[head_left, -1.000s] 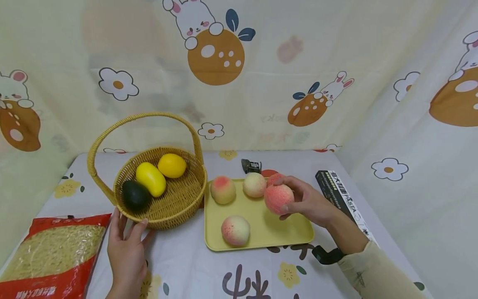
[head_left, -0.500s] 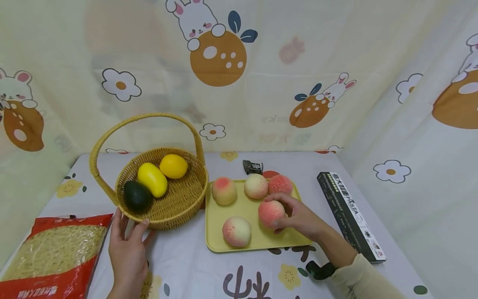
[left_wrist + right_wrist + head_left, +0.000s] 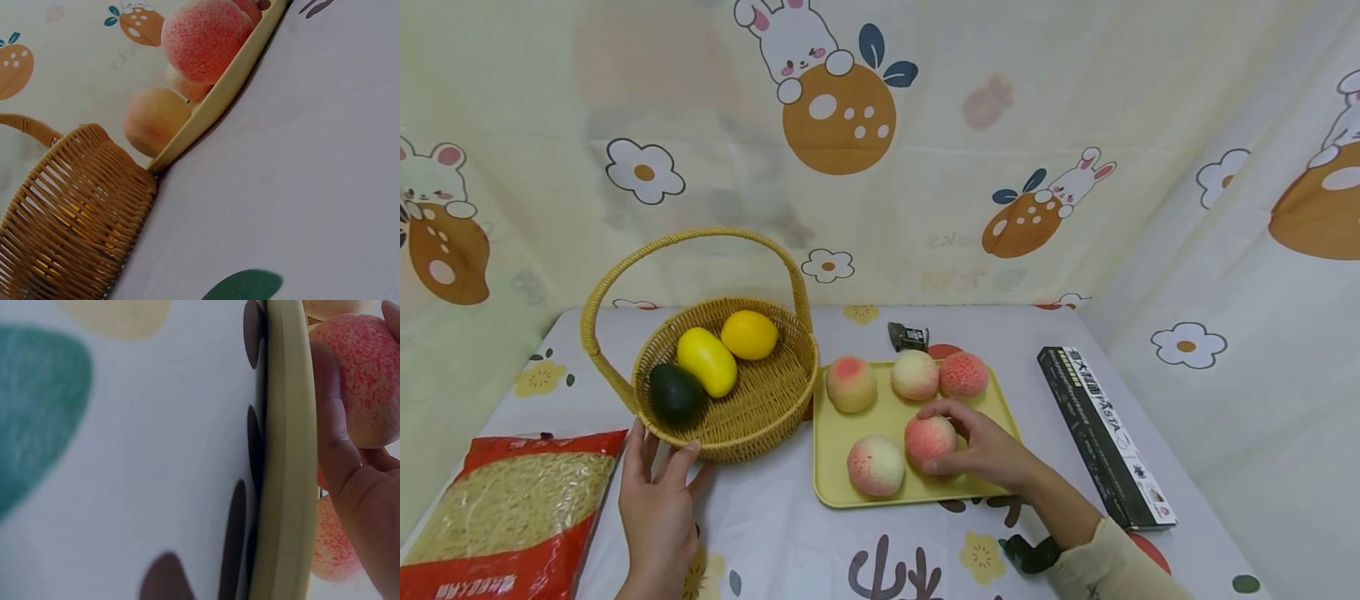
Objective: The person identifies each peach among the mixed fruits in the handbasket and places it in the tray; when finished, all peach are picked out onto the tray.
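Observation:
My right hand (image 3: 973, 450) holds a pink peach (image 3: 928, 442) over the yellow tray (image 3: 850, 429), its thumb and fingers round the fruit. Left of it in the tray lies a pale, red-speckled peach (image 3: 876, 466). Along the back sit a yellowish peach with a red top (image 3: 851, 384), a pale peach (image 3: 914, 374) and a red-pink peach (image 3: 963, 375). My left hand (image 3: 658, 508) touches the near left side of the wicker basket (image 3: 767, 421) with spread fingers. Inside are a dark green avocado (image 3: 676, 395), a long yellow fruit (image 3: 706, 362) and a lemon (image 3: 749, 335).
A red-edged bag (image 3: 512, 500) of pale dry food lies at the left. At the right stretches a black and white pasta box (image 3: 1105, 437). Behind the tray is a small black packet (image 3: 907, 337). A patterned curtain (image 3: 910, 208) closes off the back.
My right hand has carried the pink peach leftward and down over the tray, uncovering the red-pink peach behind. The left hand stays at the basket.

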The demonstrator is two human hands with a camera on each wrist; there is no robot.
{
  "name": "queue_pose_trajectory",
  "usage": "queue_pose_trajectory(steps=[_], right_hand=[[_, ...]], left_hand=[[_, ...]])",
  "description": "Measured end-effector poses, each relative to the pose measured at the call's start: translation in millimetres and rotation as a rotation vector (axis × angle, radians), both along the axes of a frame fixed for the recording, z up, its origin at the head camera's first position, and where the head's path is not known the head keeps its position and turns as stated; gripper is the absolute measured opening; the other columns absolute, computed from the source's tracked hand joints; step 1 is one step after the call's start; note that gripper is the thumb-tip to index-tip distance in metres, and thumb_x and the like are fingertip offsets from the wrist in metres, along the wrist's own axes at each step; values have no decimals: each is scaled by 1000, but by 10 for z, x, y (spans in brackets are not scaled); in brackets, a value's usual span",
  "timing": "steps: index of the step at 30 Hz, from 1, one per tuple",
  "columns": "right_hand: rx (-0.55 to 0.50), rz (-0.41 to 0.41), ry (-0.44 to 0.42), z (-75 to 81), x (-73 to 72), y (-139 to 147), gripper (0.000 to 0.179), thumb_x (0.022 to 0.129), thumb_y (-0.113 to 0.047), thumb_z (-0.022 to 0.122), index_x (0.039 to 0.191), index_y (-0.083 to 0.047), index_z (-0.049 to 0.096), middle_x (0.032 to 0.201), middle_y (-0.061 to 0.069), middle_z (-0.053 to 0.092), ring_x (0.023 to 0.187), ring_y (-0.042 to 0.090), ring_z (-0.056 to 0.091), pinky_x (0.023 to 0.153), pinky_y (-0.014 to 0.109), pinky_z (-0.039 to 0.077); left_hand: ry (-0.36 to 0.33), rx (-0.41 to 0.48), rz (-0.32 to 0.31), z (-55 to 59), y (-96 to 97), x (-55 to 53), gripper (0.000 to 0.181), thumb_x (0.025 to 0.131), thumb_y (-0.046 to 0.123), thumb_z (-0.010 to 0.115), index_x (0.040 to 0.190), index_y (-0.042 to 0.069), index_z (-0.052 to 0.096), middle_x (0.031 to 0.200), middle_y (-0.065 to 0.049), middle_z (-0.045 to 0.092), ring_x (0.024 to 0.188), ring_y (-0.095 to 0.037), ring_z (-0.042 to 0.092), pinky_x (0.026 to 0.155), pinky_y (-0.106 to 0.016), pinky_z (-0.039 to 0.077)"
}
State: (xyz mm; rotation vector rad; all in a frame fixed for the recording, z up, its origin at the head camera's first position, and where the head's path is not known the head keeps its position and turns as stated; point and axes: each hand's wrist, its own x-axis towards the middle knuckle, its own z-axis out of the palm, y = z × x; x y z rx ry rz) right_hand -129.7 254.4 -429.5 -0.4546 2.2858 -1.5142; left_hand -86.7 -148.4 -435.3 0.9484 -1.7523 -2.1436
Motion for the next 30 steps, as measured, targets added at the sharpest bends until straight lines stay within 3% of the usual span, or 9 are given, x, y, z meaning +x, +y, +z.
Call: queue_pose_trajectory(steps=[5,11,15,21,27,30], right_hand=[[38,-4,5,35,9,15,61,85,-22,88,139,-23,59,144,8,61,135,33,55,111,40,50],[60,7,69,83,18,39,65,86,-24,88,144,-25,59,147,7,61,138,39,54,114,56,47],[60,-14,79,93,37,66,64,86,-23,88,143,-24,60,148,8,61,138,41,54,109,55,51],[44,-85,65,124,111,108,64,88,-21,86,145,-17,58,149,15,60,140,49,51,95,42,62],[-22,-132,11,134,192,159,67,90,-15,84,149,-5,53,154,26,52,142,52,46,86,36,65],[-42,-153,13,128,244,182,64,92,-11,81,148,-2,53,153,28,50,138,50,50,83,36,66]], left_hand=[[8,-4,-2,-5,-4,3,85,104,18,67,164,53,18,178,8,18,155,-30,43,103,-50,53],[18,-6,-8,-15,-3,0,85,104,19,67,165,53,18,178,7,18,155,-30,43,102,-50,53],[15,-5,-12,-16,-2,7,86,104,19,67,165,52,17,178,7,18,155,-30,43,102,-50,53],[6,-9,-6,-1,1,8,85,104,18,67,164,53,18,178,8,19,155,-29,43,107,-53,52],[5,-18,-3,13,-1,12,84,104,18,67,164,54,19,178,8,20,155,-30,43,107,-53,52],[12,-13,-5,9,-4,13,85,104,18,67,164,54,18,178,8,19,155,-30,42,107,-54,52]])
